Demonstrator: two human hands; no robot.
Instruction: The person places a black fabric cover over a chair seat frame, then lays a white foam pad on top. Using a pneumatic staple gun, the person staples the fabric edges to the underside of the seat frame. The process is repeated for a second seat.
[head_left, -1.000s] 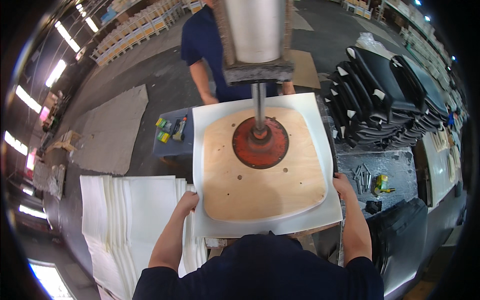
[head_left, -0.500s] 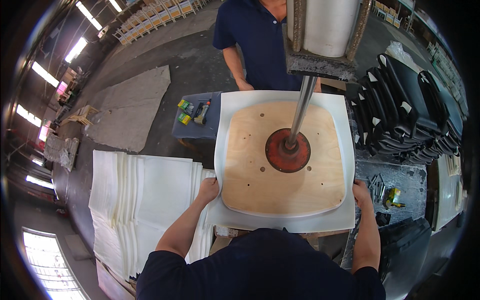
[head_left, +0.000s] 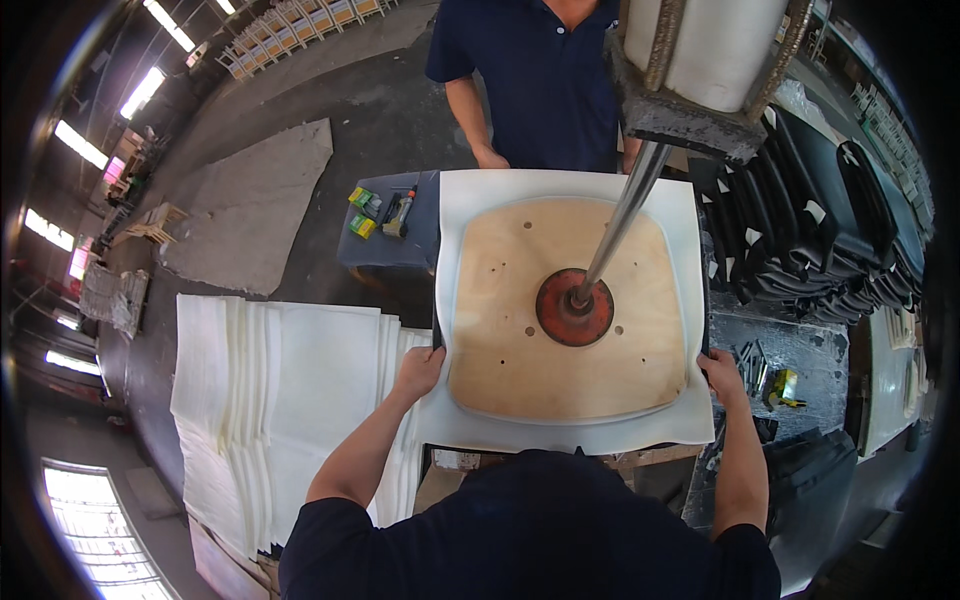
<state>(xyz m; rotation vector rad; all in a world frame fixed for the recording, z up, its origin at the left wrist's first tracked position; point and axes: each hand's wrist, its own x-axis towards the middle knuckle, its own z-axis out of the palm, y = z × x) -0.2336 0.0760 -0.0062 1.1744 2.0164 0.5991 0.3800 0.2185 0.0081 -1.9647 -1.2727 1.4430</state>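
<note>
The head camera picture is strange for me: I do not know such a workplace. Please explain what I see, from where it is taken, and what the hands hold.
The camera sits on a worker's head and looks down, so the edges bend. The left hand and right hand grip the side edges of a white foam sheet. On it lies a plywood seat panel. A red round press pad on a metal rod stands on the panel's middle. A stack of white foam sheets lies at the left, and a pile of black seat shells at the right. Another person stands opposite.

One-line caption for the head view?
Both hands, left hand and right hand, grip white foam sheet under plywood seat board.
</note>
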